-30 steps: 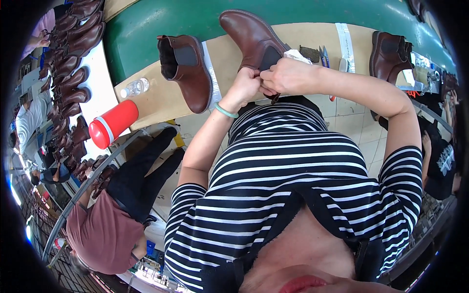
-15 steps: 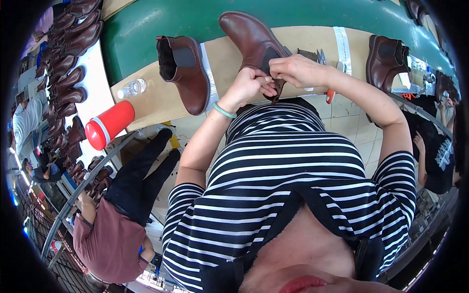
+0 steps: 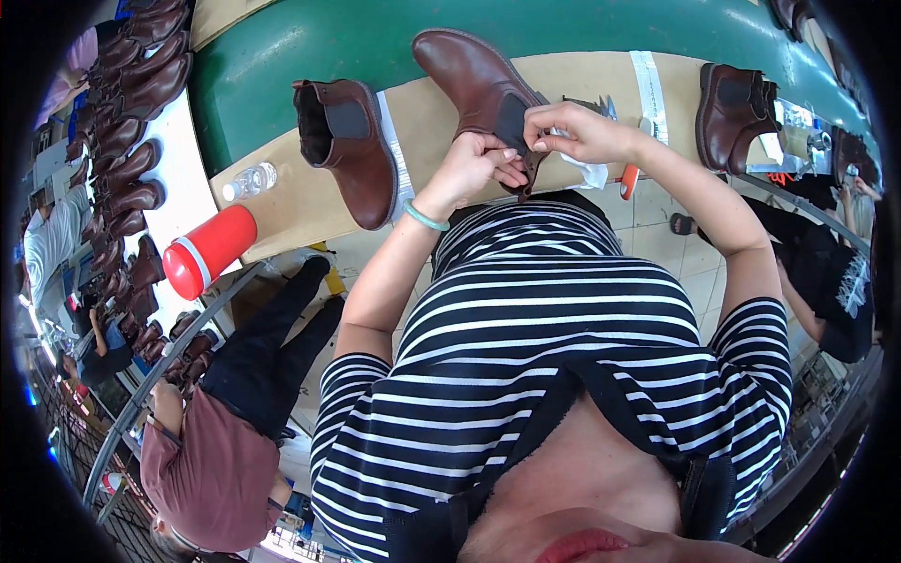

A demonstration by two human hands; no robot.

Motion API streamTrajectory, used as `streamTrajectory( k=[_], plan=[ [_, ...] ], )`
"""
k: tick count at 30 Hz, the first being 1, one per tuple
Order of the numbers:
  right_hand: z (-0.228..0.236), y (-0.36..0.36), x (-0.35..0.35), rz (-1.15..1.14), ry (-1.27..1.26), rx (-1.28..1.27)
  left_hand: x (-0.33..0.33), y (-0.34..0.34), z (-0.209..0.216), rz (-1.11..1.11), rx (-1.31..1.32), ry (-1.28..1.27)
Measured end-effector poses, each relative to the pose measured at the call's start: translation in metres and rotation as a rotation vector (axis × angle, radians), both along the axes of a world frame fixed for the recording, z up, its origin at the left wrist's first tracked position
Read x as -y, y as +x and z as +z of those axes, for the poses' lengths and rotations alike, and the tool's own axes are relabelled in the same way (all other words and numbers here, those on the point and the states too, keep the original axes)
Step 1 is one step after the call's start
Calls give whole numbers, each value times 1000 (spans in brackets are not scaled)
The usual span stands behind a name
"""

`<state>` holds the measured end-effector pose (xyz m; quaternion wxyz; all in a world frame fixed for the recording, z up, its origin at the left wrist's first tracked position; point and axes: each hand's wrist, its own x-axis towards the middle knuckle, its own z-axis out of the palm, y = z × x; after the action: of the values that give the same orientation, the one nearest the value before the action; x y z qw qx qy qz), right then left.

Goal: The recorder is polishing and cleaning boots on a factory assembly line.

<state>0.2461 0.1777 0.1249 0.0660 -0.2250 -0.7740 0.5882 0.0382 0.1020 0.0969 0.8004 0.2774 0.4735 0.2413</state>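
Note:
A brown leather ankle boot (image 3: 472,83) with dark elastic side panels lies in front of me, toe pointing away to the far left. My left hand (image 3: 476,167) is closed on the rim of its shaft near the table's front edge. Just to the right, my right hand (image 3: 579,133) is pinched over the same opening; whatever its fingertips hold is too small to make out. Below that hand lies crumpled white paper or cloth (image 3: 586,174). Another brown boot (image 3: 361,174) stands to the left, its opening showing dark lining.
Scissors (image 3: 608,107) and an orange-handled tool (image 3: 629,181) lie at the right. Farther right stands another boot (image 3: 728,117). A clear bottle (image 3: 251,180) and red flask (image 3: 210,251) are at the left, near a rack of boots (image 3: 131,178). Co-workers (image 3: 216,460) are on both sides.
My right hand's fingertips have moved slightly apart from my left hand. More of the white piece shows beneath it. The left hand keeps its hold. A co-worker at the right has shifted.

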Motion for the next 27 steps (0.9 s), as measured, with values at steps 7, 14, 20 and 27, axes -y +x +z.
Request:
streamTrajectory(
  k=[7,14,20,27],
  plan=[
    [4,-6,7,31,395,84,0,1,0,18,0,17],
    [9,-16,5,166,628,175,0,1,4,-7,-32,20],
    [13,-23,12,348,862,160,2,-1,0,5,-5,59],
    [2,-11,11,229,642,161,2,0,-2,14,-9,32]
  ],
)
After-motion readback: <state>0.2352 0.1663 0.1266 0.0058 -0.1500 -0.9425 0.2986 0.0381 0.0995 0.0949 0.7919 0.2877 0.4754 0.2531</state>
